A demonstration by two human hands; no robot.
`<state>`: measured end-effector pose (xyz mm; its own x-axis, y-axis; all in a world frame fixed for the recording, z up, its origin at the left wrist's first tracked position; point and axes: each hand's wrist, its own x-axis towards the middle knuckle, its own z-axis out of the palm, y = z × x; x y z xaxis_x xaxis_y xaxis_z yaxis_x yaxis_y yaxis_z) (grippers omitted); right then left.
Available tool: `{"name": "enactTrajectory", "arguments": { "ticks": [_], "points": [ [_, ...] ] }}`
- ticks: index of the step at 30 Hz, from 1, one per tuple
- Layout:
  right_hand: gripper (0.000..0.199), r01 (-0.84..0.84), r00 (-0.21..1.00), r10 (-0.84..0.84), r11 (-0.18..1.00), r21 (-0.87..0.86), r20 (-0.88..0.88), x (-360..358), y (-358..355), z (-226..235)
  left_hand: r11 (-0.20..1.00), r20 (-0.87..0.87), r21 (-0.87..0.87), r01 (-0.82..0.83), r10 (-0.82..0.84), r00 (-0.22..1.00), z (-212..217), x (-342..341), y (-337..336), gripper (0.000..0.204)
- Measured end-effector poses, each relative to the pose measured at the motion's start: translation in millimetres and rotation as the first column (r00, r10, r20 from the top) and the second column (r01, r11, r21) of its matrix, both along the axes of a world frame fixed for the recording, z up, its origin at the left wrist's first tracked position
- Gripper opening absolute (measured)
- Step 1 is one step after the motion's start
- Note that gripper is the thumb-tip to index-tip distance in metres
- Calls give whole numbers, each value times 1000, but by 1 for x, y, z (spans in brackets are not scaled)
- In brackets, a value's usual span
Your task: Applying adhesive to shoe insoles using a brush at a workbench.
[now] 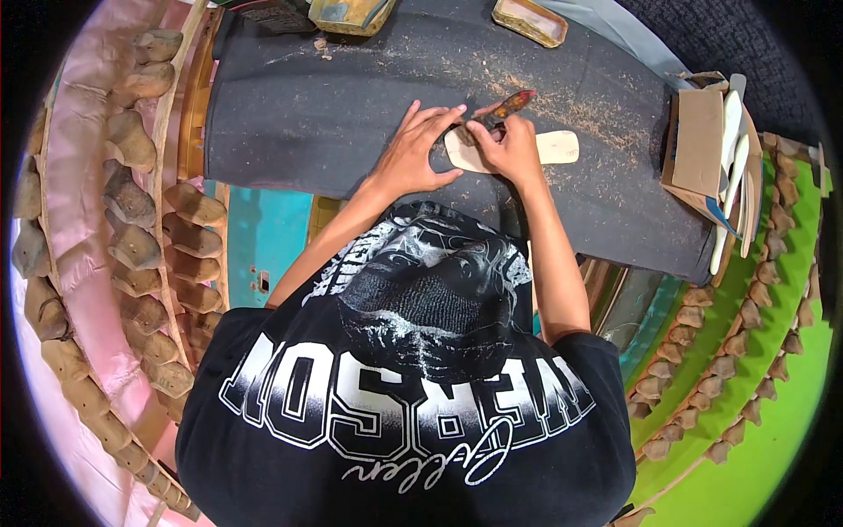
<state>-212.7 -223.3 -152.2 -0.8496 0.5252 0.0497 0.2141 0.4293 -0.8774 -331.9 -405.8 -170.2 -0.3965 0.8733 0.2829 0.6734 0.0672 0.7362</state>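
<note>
Left hand (413, 154) flat, fingers spread, pressing wooden blank (514, 147). Right hand (509, 145) over blank, fist gripping knife (507, 106); blade tip hidden.

Left hand (413, 154) pressed flat, fingers spread, on one end of a pale wooden sole-shaped piece (544, 146). Right hand (509, 147) closed around a small knife (505, 109), blade at the piece's edge. Dark mat (351, 97) dusted with shavings underneath. Cardboard box (698, 145) of pale blanks at right; rows of brown lasts (132, 220) at left.
</note>
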Motion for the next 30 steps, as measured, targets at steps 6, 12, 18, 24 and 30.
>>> {"name": "enactTrajectory", "arguments": {
  "ticks": [6, 12, 18, 24, 30],
  "points": [
    [42, -203, 974, 189, 974, 103, 127, 5, -2, 1, 999, -23, -28, 17, -17, 1000, 4, 0, 0, 103],
    [45, -131, 980, 135, 991, -32, 149, 7, -4, 17, 1000, -21, -21, 22, -22, 1000, 3, -1, -2, 102],
    [43, -239, 958, 200, 953, 187, 204, 26, 4, -7, 997, -37, -63, 44, -47, 998, 7, -1, -2, 97],
    [31, 16, 999, -17, 1000, 6, 47, 58, 1, -16, 995, -71, -95, 45, -51, 996, 9, 0, 1, 92],
    [30, 153, 982, -131, 975, 162, -137, 78, -13, -17, 985, -152, -165, 58, -83, 985, 10, 7, 11, 95]
  ]
}}
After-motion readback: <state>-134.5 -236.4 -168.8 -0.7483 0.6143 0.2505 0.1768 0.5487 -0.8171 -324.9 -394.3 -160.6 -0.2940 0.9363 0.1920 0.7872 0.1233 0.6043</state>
